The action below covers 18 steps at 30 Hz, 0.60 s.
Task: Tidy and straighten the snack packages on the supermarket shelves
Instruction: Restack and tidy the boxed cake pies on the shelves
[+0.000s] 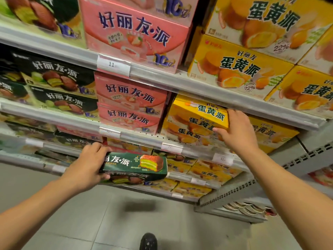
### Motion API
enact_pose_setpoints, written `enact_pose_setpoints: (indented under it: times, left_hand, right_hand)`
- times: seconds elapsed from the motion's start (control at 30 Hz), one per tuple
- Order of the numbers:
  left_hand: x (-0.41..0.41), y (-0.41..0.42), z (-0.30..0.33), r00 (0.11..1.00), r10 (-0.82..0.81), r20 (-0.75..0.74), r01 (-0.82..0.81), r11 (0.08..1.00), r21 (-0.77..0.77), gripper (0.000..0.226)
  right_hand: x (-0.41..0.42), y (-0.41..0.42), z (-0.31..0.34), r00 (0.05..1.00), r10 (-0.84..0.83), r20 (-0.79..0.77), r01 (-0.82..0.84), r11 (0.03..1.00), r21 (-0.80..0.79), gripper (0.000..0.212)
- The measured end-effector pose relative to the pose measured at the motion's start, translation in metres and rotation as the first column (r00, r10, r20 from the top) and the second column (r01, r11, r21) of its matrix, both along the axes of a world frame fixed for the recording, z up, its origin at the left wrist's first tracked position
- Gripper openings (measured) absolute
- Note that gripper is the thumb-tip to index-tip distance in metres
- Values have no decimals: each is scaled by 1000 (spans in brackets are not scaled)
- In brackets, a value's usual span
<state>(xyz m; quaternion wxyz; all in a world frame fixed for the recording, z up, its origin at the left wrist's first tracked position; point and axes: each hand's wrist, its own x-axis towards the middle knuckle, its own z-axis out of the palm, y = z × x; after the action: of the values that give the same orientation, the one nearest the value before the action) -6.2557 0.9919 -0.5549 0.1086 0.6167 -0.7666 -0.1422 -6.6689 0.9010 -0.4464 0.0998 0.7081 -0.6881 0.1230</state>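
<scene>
My left hand (90, 164) grips the left end of a dark green pie box (137, 166), held out in the aisle in front of the lower shelves. My right hand (235, 129) holds the right end of a yellow egg-yolk pie box (196, 114), thumb under it and fingers over its top edge. That box sits tilted on top of a stack of yellow boxes (182, 136) on the middle shelf, just under the shelf rail above.
Pink strawberry pie boxes (129, 103) stand left of the yellow stack, dark green boxes (59, 87) further left. More pink and yellow boxes (239, 69) fill the shelf above. Price rails (111, 64) front each shelf. A grey shelf end (306, 156) is at right, tiled floor and my shoe (148, 241) below.
</scene>
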Motion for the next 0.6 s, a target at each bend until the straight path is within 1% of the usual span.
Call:
enact_pose_setpoints:
  times: [0.07, 0.17, 0.23, 0.33, 0.53, 0.6]
  left_hand:
    - [3, 0, -2, 1000, 12, 0, -12, 1000, 8, 86]
    - [5, -2, -4, 1000, 24, 6, -24, 1000, 10, 86]
    - [4, -6, -7, 1000, 28, 11, -28, 1000, 10, 85]
    - [2, -11, -10, 999, 40, 6, -40, 999, 24, 83]
    - [0, -21, -16, 998, 61, 4, -61, 998, 29, 84]
    - [-2, -24, -18, 998, 62, 10, -62, 997, 36, 83]
  right_hand:
    - [1, -9, -8, 994, -31, -105, 27, 999, -41, 65]
    - [1, -23, -12, 987, -90, -135, 86, 996, -34, 53]
    - [0, -34, -10, 989, -98, -110, 102, 994, 34, 47]
    - [1, -51, -4, 997, -78, -23, 81, 979, 187, 47]
    - [0, -66, 0, 993, -89, -71, 108, 937, 333, 40]
    - [4, -63, 2, 992, -88, -95, 115, 936, 334, 38]
